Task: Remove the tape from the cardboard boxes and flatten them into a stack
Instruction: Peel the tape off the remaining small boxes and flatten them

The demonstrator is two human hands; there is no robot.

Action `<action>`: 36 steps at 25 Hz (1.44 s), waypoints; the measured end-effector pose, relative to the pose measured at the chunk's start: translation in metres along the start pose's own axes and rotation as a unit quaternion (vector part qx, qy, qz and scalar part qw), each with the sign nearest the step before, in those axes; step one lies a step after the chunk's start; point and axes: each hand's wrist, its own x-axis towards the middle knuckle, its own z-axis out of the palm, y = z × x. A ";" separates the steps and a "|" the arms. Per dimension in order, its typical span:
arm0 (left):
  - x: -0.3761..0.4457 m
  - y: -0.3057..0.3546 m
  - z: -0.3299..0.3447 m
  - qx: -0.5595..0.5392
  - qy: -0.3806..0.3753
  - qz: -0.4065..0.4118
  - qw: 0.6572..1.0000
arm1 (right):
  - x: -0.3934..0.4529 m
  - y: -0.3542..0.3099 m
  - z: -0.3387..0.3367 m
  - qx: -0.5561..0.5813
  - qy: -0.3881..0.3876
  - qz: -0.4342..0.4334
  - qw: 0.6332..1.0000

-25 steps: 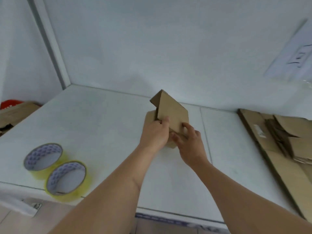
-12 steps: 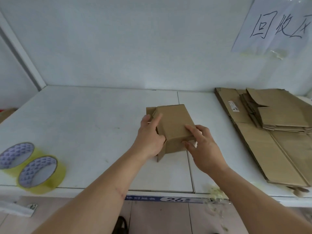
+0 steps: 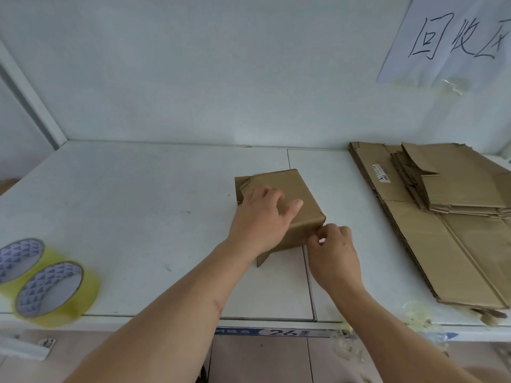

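A small brown cardboard box (image 3: 302, 214) stands on the white table (image 3: 138, 217), with flaps sticking out at its far left and near left corners. My left hand (image 3: 262, 219) lies flat on the box top, fingers spread, pressing it down. My right hand (image 3: 333, 255) is at the box's near right corner, thumb and fingertips pinched together at the edge; whether tape sits between them is too small to tell. A stack of flattened cardboard boxes (image 3: 448, 205) lies at the right side of the table.
Two rolls of yellowish clear tape (image 3: 49, 288) lie at the table's near left edge. Crumpled clear tape scraps (image 3: 417, 316) hang at the near right edge. A handwritten paper sign (image 3: 453, 40) is stuck on the back wall, upper right. A white post stands at left.
The box went from tilted up in both hands to standing on the table. My left hand moved onto its top; my right hand slid down to the near right corner and pinched.
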 end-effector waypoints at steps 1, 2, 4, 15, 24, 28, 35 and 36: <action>0.002 0.003 0.001 0.024 -0.011 -0.004 1.000 | 0.002 0.001 0.000 -0.014 0.002 -0.023 1.000; 0.002 0.007 0.002 0.046 -0.020 -0.010 0.999 | 0.003 0.001 0.000 -0.022 0.015 -0.055 0.998; 0.003 0.014 0.002 0.060 -0.027 -0.031 0.997 | 0.003 0.001 -0.001 -0.019 0.045 -0.124 0.991; -0.013 0.014 -0.039 -0.277 -0.111 -0.137 0.945 | -0.012 -0.040 -0.054 0.120 -0.017 -0.237 0.964; -0.027 -0.013 -0.038 -0.391 -0.181 -0.112 0.895 | 0.009 -0.052 -0.071 0.087 -0.114 -0.149 0.978; -0.029 -0.015 -0.025 -0.303 -0.088 -0.086 0.945 | 0.015 -0.059 -0.052 0.083 -0.105 -0.170 0.976; -0.018 -0.015 -0.024 -0.239 -0.127 -0.059 0.961 | 0.054 -0.061 -0.049 0.192 -0.076 -0.031 0.978; -0.015 -0.015 -0.024 -0.249 -0.130 -0.071 0.957 | 0.061 -0.061 -0.051 0.230 -0.066 0.006 0.971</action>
